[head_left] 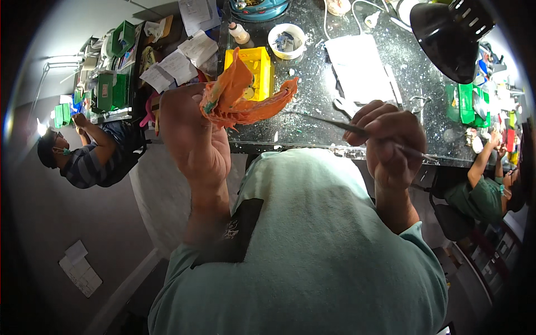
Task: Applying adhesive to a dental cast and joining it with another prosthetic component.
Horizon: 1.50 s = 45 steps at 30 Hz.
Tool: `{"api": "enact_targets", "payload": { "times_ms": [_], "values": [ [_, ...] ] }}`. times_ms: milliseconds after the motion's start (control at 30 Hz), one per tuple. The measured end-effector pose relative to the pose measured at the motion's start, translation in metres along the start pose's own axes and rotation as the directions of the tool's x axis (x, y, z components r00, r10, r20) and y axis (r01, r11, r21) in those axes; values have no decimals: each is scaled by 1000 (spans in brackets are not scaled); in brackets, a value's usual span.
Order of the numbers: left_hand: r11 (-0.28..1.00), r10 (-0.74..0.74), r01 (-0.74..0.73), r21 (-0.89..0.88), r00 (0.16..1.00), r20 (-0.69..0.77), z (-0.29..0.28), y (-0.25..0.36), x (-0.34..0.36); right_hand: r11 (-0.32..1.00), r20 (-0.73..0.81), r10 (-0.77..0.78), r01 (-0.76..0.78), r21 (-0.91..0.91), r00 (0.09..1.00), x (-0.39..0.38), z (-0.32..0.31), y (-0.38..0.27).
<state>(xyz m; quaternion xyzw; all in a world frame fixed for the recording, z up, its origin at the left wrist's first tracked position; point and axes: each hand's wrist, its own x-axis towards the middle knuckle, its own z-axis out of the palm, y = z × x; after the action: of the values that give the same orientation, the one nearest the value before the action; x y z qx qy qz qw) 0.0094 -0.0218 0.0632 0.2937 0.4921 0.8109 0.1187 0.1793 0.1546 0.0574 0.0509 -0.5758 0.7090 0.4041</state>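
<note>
It was a workshop; the black bench [312, 78] lay flecked with white; a lamp [449, 42] hung over its far right; one worker [89, 156] sat left, another [483, 192] right, near green bins [466, 103].

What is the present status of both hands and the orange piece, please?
Left hand holding orange sculpted piece raised. Right hand gripping slim pointed tool, tip near the piece; contact unclear. Yellow bin beyond the piece; nothing seen blocking the tool.

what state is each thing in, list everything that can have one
model, held up in left hand
tool, held in right hand, tip near model, contact unclear
left hand, closed on model
right hand, closed on tool
yellow bin, open, partly hidden
white tub, open, dark pieces inside
lamp, tilted
</note>
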Motion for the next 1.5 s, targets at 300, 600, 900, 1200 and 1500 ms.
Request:
{"api": "enact_targets", "payload": {
  "times_ms": [300,600,900,1200,1500],
  "values": [
    [996,71,-72,45,997,28,-4,3,-4,919,231,-121,197,-342,966,10,12,-14],
    [977,93,-104,187,993,67,-20,2,-8,877,276,-143,251,-409,950,11,19,-17],
    [966,160,-163,202,987,33,-7,5,-6,844,288,-130,259,-470,949,10,26,-20],
    [958,140,-143,248,990,30,-1,11,-6,784,259,-150,274,-557,954,10,29,-23],
    [961,147,-148,233,989,22,7,18,-6,796,252,-178,290,-531,951,10,29,-19]
  ]
}}
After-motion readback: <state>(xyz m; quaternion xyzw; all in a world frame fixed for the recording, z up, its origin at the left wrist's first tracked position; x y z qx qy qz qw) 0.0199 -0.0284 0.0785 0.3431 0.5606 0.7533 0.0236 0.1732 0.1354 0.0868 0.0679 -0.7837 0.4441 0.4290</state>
